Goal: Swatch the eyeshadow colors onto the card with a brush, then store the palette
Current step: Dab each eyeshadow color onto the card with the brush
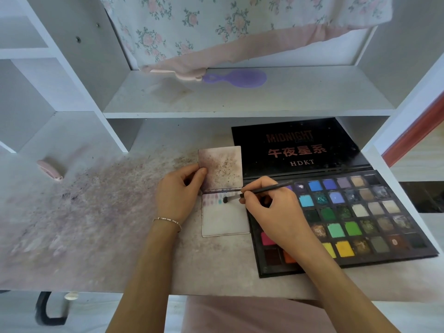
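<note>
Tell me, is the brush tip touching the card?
Touching. In the head view, the brush tip sits on the card, beside the swatches.

My right hand (276,207) pinches a thin brush (258,191), and its dark tip touches the card (225,219) among the small colour marks near the top. My left hand (179,192) holds the card's raised flap (219,168) with the thumb on it. Under and beyond my right hand lies the open palette (355,219) on the stained desk (84,212). Far past my left hand is a pink clip (49,169).
</note>
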A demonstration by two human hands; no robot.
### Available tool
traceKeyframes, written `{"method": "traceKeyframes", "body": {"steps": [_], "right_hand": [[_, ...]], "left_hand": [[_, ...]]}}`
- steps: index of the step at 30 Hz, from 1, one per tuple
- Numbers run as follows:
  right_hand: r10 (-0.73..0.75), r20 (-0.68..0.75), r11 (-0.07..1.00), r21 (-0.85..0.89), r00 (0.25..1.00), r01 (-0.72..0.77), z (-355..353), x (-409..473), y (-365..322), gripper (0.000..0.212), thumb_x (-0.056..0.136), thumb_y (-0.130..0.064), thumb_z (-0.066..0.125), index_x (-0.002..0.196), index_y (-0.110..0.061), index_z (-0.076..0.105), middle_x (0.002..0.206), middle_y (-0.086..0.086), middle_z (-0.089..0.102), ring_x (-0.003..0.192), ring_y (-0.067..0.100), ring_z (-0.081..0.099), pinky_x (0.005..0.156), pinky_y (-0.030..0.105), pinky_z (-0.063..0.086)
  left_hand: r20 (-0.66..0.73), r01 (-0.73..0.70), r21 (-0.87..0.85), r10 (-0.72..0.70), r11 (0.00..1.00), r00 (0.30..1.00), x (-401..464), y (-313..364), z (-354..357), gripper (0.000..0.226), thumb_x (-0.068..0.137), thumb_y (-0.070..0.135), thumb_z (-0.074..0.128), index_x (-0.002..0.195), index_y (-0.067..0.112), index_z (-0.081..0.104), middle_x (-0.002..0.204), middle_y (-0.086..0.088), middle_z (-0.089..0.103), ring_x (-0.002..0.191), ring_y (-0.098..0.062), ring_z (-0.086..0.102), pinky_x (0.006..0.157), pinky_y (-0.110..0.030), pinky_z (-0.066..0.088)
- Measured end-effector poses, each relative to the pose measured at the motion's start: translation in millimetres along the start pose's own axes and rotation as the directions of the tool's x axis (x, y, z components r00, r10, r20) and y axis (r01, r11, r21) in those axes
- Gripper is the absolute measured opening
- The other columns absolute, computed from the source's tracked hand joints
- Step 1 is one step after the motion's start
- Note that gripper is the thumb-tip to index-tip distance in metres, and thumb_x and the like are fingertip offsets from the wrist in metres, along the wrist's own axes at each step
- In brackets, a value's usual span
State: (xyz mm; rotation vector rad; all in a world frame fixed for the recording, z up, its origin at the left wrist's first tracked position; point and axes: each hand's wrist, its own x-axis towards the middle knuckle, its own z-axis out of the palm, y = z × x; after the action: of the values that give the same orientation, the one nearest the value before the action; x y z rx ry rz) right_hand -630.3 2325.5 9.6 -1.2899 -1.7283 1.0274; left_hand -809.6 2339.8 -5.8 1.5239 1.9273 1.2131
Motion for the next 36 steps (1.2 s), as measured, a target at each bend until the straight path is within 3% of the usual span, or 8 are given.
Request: {"method": "traceKeyframes", "body": {"steps": [8,12,16,19,23,28,33,36], "right_hand": [[-0.016,-0.045,0.999,0.04,0.999,0.018,-1.4,0.0,-1.0,0.013,0.086,-0.018,0.054,0.08,-0.03,0.056,0.075,0.002,0.067,0.071,0.013,0.062,0.062,0.028,0.053],[-0.037,-0.13,0.977,0.204,0.991,0.064,-7.9,-0.9,-4.3,0.024,0.088,-0.006,0.053,0.086,-0.027,0.062,0.079,-0.007,0.067,0.075,0.002,0.063,0.064,0.014,0.05],[-0.038,-0.194,0.961,0.262,0.98,0.089,-18.0,-5.9,-6.0,0.028,0.088,-0.001,0.052,0.087,-0.026,0.064,0.08,-0.007,0.068,0.076,0.002,0.064,0.067,0.011,0.049],[-0.039,-0.234,0.966,0.239,0.972,0.096,-28.5,-12.0,-2.3,0.028,0.088,-0.001,0.051,0.085,-0.025,0.064,0.082,-0.007,0.068,0.078,0.005,0.065,0.067,0.014,0.051],[-0.031,-0.289,0.975,0.201,0.957,0.092,-43.1,-24.2,7.4,0.031,0.086,0.002,0.053,0.081,-0.027,0.061,0.075,-0.008,0.065,0.07,0.005,0.06,0.062,0.011,0.048],[-0.049,-0.387,0.994,0.074,0.921,0.084,-62.4,-36.9,21.2,0.03,0.088,-0.002,0.052,0.08,-0.031,0.055,0.072,-0.005,0.062,0.068,0.009,0.059,0.057,0.01,0.046],[-0.044,-0.481,0.999,-0.003,0.876,0.048,-84.6,-44.8,32.2,0.036,0.091,-0.007,0.049,0.081,-0.042,0.051,0.076,-0.017,0.062,0.076,-0.007,0.059,0.053,0.009,0.047],[-0.062,-0.557,0.998,-0.063,0.828,0.032,-94.7,-47.1,38.4,0.028,0.091,-0.006,0.05,0.087,-0.034,0.05,0.078,-0.019,0.058,0.08,-0.013,0.058,0.052,0.003,0.044]], "left_hand": [[0.005,0.023,-0.008,-0.023,1.0,1.0,-0.3,1.5,-0.4,0.015,0.088,0.022,0.059,0.093,0.019,0.073,0.075,0.001,0.07,0.07,-0.012,0.061,0.068,-0.025,0.048],[0.005,0.027,-0.015,-0.027,1.0,1.0,-0.1,1.4,-0.5,0.015,0.088,0.022,0.059,0.094,0.019,0.073,0.08,-0.003,0.072,0.075,-0.017,0.064,0.072,-0.031,0.05],[0.003,0.019,-0.021,-0.019,1.0,1.0,-0.5,1.2,-0.4,0.015,0.088,0.021,0.059,0.093,0.019,0.073,0.082,-0.004,0.072,0.072,-0.015,0.063,0.075,-0.034,0.052],[-0.008,0.017,-0.016,-0.017,1.0,1.0,-0.3,1.0,0.6,0.016,0.088,0.02,0.06,0.097,0.018,0.073,0.084,-0.003,0.072,0.067,-0.003,0.058,0.076,-0.03,0.051],[-0.018,0.029,-0.018,-0.029,0.999,0.999,-0.2,1.9,1.8,0.017,0.088,0.019,0.06,0.098,0.015,0.072,0.081,0.005,0.068,0.076,-0.012,0.061,0.078,-0.03,0.049],[-0.008,0.021,0.028,-0.021,0.999,1.0,-0.7,3.3,1.7,0.019,0.088,0.019,0.059,0.102,0.013,0.071,0.084,0.01,0.064,0.076,-0.008,0.059,0.072,-0.022,0.043],[-0.035,0.035,0.039,-0.033,0.999,0.999,-1.1,4.8,5.2,0.021,0.089,0.017,0.058,0.105,0.008,0.07,0.097,0.001,0.068,0.087,-0.014,0.061,0.078,-0.023,0.042],[-0.064,0.054,0.038,-0.052,0.998,0.997,-2.3,6.7,9.8,0.023,0.089,0.017,0.057,0.107,0.007,0.068,0.104,-0.007,0.069,0.091,-0.015,0.06,0.079,-0.023,0.04]]}}
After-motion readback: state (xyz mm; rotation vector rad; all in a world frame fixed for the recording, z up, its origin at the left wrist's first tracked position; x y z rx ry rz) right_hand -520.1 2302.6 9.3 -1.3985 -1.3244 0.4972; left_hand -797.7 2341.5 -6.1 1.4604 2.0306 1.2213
